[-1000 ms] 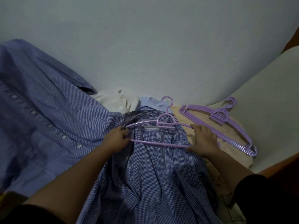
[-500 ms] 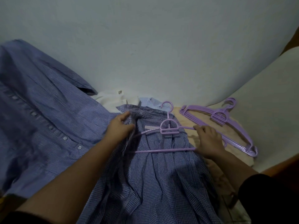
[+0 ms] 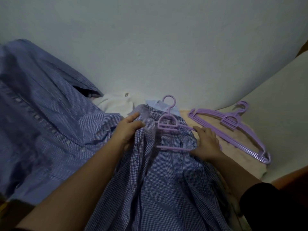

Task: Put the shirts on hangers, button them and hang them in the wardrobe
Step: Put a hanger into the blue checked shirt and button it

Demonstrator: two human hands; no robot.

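The work surface is covered by a beige fleecy blanket, visible as a bare strip on the right side. Behind it stands a plain pale grey-white wall. A cream-coloured panel rises at the right edge; what it belongs to cannot be told. Lighting is dim.

A blue-and-white checked shirt lies in the centre, collar end toward the wall. A purple plastic hanger lies inside its collar opening, hook pointing to the wall, left shoulder arm hidden under the fabric.

The left hand grips a bunch of checked fabric at the left of the collar, fingers curled round the cloth. The right hand rests on the right end of the hanger with fingers bent over it; whether they close round the bar cannot be told.

A stack of purple hangers lies on the blanket to the right, apart from the shirt. A large blue striped shirt with a button row spreads over the left side. White fabric and a light blue garment lie bunched near the wall.
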